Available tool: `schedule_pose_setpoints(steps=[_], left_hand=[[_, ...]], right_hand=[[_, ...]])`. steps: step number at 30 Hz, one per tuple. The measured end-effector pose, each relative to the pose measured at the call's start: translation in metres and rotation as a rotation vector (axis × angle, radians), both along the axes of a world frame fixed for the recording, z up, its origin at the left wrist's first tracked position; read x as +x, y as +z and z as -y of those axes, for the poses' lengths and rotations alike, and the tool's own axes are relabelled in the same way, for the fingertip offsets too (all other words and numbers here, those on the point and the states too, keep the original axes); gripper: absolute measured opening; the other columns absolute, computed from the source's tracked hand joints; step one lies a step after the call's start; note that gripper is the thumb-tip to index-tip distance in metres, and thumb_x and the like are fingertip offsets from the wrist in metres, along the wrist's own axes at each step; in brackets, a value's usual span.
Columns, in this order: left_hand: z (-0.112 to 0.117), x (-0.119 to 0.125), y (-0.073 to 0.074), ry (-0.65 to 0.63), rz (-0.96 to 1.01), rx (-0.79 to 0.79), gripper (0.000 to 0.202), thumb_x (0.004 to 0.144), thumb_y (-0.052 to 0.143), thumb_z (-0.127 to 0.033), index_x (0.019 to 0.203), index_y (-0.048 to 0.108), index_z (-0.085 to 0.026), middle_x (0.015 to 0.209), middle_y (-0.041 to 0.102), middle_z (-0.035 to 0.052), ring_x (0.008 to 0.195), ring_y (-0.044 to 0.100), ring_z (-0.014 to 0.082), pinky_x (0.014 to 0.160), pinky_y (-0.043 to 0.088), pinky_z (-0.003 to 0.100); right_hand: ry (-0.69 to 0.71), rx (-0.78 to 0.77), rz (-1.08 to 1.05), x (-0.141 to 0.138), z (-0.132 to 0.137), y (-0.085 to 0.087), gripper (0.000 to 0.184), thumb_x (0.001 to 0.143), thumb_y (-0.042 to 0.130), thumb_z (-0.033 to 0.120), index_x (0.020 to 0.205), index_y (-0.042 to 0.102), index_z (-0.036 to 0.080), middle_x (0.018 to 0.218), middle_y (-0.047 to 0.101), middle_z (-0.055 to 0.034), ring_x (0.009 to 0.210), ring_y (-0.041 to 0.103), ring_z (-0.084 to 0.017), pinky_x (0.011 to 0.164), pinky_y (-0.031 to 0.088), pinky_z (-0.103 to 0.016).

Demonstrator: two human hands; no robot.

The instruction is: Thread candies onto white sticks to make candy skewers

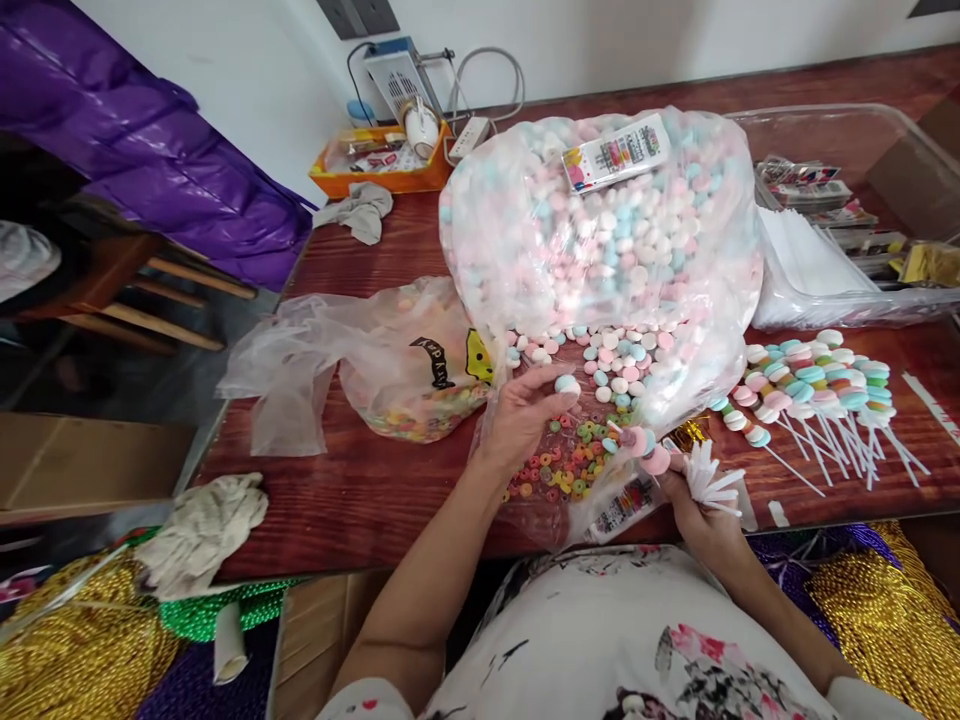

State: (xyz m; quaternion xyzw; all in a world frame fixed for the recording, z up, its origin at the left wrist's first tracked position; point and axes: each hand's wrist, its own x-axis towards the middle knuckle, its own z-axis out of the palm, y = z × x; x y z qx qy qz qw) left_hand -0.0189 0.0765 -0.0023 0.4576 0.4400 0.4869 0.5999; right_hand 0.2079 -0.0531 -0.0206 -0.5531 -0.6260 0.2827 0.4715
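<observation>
On my feed, lower right of centre, the right hand's grip is closed round sticks and a part-threaded skewer; mid-frame, the left hand pinches candy between thumb and fingertips. I'd steady the skewer and press squarely, lest it split. The red-brown desk carries a bulging bag; a white wall stands behind, upper centre.

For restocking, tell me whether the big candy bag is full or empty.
Well filled: the big candy bag bulges with pastel candies.
</observation>
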Motion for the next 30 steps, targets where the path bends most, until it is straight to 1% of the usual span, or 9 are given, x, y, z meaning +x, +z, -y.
schedule_pose_setpoints(steps=[2, 4, 6, 9, 13, 17, 21, 24, 30], left_hand=[[0.022, -0.005, 0.011, 0.035, 0.133, -0.072, 0.039, 0.06, 0.095, -0.032, 0.096, 0.082, -0.024, 0.098, 0.077, 0.0015, 0.074, 0.07, 0.0133, 0.066, 0.062, 0.027], [0.041, -0.006, 0.016, 0.088, 0.202, -0.099, 0.041, 0.057, 0.098, -0.032, 0.094, 0.083, -0.025, 0.103, 0.078, 0.0021, 0.076, 0.072, 0.0141, 0.066, 0.063, 0.025], [0.055, -0.004, 0.016, 0.128, 0.23, -0.09, 0.041, 0.059, 0.098, -0.034, 0.096, 0.083, -0.027, 0.103, 0.08, 0.0019, 0.079, 0.075, 0.0164, 0.07, 0.065, 0.027], [0.067, 0.001, 0.012, 0.146, 0.225, -0.025, 0.037, 0.067, 0.094, -0.037, 0.101, 0.082, -0.028, 0.101, 0.082, 0.0019, 0.085, 0.078, 0.0203, 0.078, 0.067, 0.032], [0.076, 0.005, 0.003, 0.192, 0.133, 0.098, 0.038, 0.078, 0.087, -0.042, 0.111, 0.079, -0.026, 0.112, 0.081, 0.0053, 0.096, 0.079, 0.0247, 0.087, 0.067, 0.039], [0.082, 0.01, -0.003, 0.268, 0.051, 0.161, 0.036, 0.083, 0.083, -0.042, 0.115, 0.078, -0.028, 0.112, 0.081, 0.0049, 0.097, 0.08, 0.0257, 0.088, 0.068, 0.04], [0.085, 0.015, -0.002, 0.322, 0.085, 0.175, 0.032, 0.084, 0.082, -0.039, 0.115, 0.078, -0.031, 0.111, 0.082, 0.0025, 0.095, 0.08, 0.0241, 0.084, 0.069, 0.037], [0.087, 0.016, 0.0, 0.345, 0.09, 0.157, 0.037, 0.083, 0.083, -0.043, 0.115, 0.078, -0.028, 0.111, 0.082, 0.0051, 0.095, 0.08, 0.0247, 0.08, 0.069, 0.035], [0.088, 0.016, -0.002, 0.332, 0.068, 0.196, 0.033, 0.086, 0.081, -0.039, 0.116, 0.078, -0.027, 0.115, 0.081, 0.0056, 0.1, 0.08, 0.0259, 0.087, 0.068, 0.037]], right_hand=[[0.054, -0.012, 0.0, -0.002, 0.0, 0.006, 0.019, 0.099, 0.055, 0.022, 0.095, 0.074, 0.023, 0.076, 0.068, -0.0019, 0.065, 0.058, -0.017, 0.063, 0.049, -0.03], [0.146, -0.024, 0.022, -0.005, -0.001, 0.01, 0.019, 0.098, 0.054, 0.019, 0.091, 0.072, 0.023, 0.073, 0.064, -0.001, 0.063, 0.056, -0.016, 0.061, 0.047, -0.029], [0.227, 0.003, 0.044, -0.008, 0.0, 0.013, 0.019, 0.097, 0.053, 0.016, 0.087, 0.068, 0.022, 0.072, 0.063, -0.0005, 0.061, 0.055, -0.015, 0.06, 0.046, -0.028], [0.246, 0.055, 0.075, -0.013, 0.0, 0.016, 0.019, 0.096, 0.051, 0.014, 0.085, 0.065, 0.022, 0.071, 0.061, 0.0002, 0.06, 0.054, -0.014, 0.06, 0.046, -0.028], [0.218, 0.029, 0.068, -0.017, 0.004, 0.017, 0.019, 0.095, 0.051, 0.014, 0.086, 0.065, 0.022, 0.072, 0.062, -0.0002, 0.06, 0.054, -0.015, 0.061, 0.047, -0.028], [0.212, -0.026, 0.044, -0.017, 0.011, 0.016, 0.021, 0.096, 0.051, 0.017, 0.094, 0.071, 0.022, 0.074, 0.065, -0.0021, 0.063, 0.055, -0.017, 0.063, 0.049, -0.031], [0.231, -0.106, 0.012, -0.016, 0.013, 0.021, 0.025, 0.096, 0.05, 0.02, 0.099, 0.075, 0.024, 0.075, 0.067, -0.0038, 0.065, 0.058, -0.019, 0.064, 0.051, -0.033], [0.235, -0.11, -0.004, -0.016, 0.013, 0.022, 0.025, 0.097, 0.05, 0.021, 0.096, 0.075, 0.024, 0.072, 0.065, -0.0036, 0.063, 0.057, -0.019, 0.062, 0.05, -0.032], [0.2, -0.05, -0.034, -0.019, 0.014, 0.013, 0.018, 0.096, 0.053, 0.018, 0.089, 0.069, 0.022, 0.075, 0.065, -0.0021, 0.065, 0.058, -0.017, 0.065, 0.05, -0.031]])
